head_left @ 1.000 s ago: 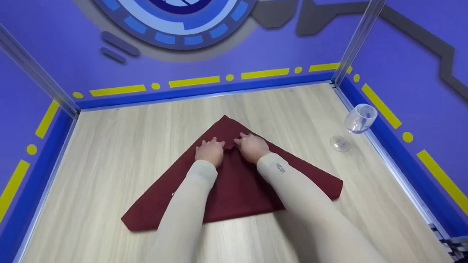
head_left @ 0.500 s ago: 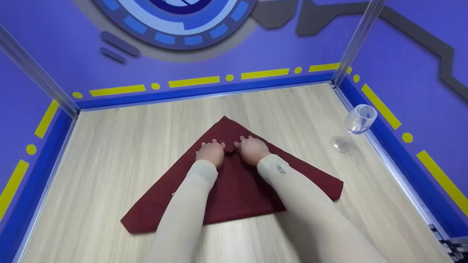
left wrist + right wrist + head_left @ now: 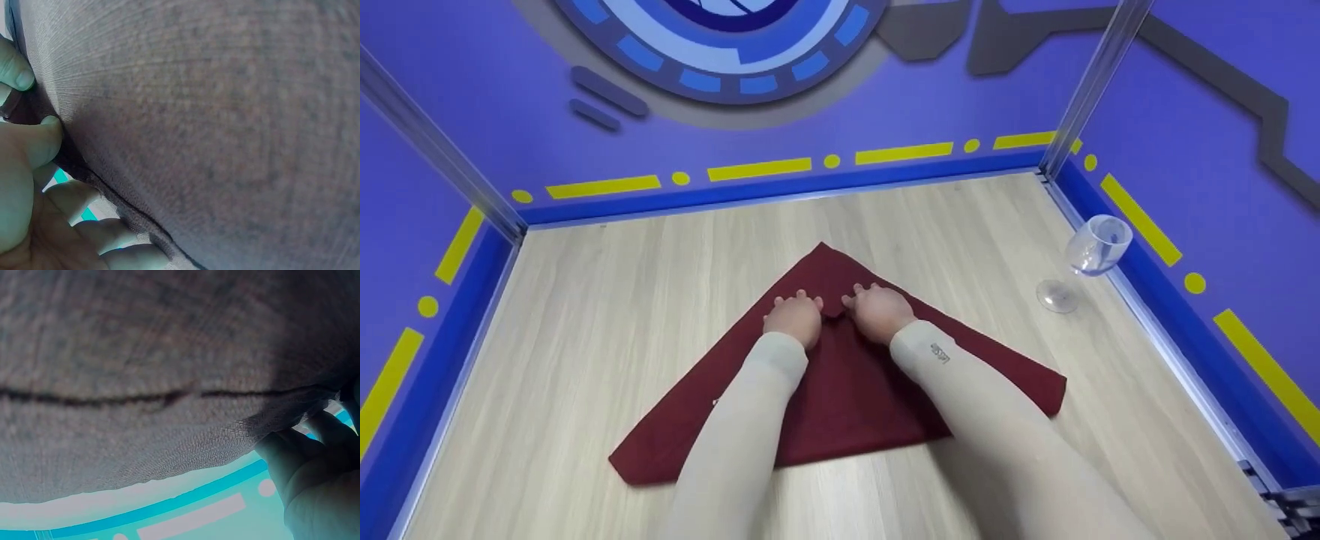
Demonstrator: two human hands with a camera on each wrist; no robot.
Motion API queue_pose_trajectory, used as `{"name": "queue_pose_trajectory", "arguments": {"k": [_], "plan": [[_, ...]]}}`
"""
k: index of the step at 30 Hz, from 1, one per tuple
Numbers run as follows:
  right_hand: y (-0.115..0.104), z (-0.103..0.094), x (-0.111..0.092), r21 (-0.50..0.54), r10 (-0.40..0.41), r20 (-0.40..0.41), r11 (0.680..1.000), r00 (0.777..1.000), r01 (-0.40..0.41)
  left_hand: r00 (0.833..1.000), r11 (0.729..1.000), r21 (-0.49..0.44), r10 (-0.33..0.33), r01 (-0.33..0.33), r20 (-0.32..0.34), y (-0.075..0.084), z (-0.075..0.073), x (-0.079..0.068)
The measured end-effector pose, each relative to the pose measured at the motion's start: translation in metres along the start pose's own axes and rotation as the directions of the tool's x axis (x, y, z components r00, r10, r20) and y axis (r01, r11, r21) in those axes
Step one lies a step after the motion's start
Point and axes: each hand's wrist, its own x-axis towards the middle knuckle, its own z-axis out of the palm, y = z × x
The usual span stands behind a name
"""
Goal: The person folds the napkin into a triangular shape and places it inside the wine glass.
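A dark red cloth napkin (image 3: pixel 851 420) lies folded on the table, its far corner pointing at the back wall. My left hand (image 3: pixel 794 319) and right hand (image 3: pixel 879 311) rest side by side on its upper part. A small folded flap tip shows between them. In the left wrist view, the left thumb (image 3: pixel 48 138) pinches the cloth edge near the flap, with the other fingers spread along it. The other hand's thumb tip (image 3: pixel 19 76) shows close by. The right wrist view has the right hand (image 3: pixel 323 478) at the cloth's edge, dark and partly cut off, its fingers bent against it.
A clear stemmed wine glass (image 3: pixel 1099 245) stands at the right, near the table's side edge. The wood-grain table (image 3: pixel 570 315) is enclosed by blue panels (image 3: pixel 780 135) with yellow marks and metal rails. A small white tag (image 3: pixel 716 402) shows beside the left sleeve.
Both hands have drawn slightly nearer to the person, and the flap tip between them has come down a little with them. The glass stands where it was.
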Motion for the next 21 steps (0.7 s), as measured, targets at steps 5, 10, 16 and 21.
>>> {"name": "queue_pose_trajectory", "arguments": {"k": [5, 10, 16, 21], "plan": [[-0.001, 0.001, -0.003, -0.022, -0.011, -0.024, 1.000, 1.000, 0.010, 1.000, 1.000, -0.004, -0.004, 0.004, 0.004, 0.002, -0.001, -0.005], [-0.001, 0.001, -0.008, -0.046, -0.051, -0.090, 0.998, 0.995, 0.047, 0.999, 0.997, 0.053, 0.051, -0.050, -0.019, 0.002, -0.002, -0.010], [0.000, -0.003, -0.009, -0.018, -0.077, -0.147, 0.997, 0.986, 0.076, 0.986, 0.986, 0.099, 0.140, -0.131, -0.093, -0.001, -0.005, -0.012], [0.003, -0.009, -0.004, 0.046, -0.047, -0.198, 0.997, 0.979, 0.057, 0.973, 0.988, 0.064, 0.147, -0.138, -0.178, -0.007, -0.012, -0.008]]}}
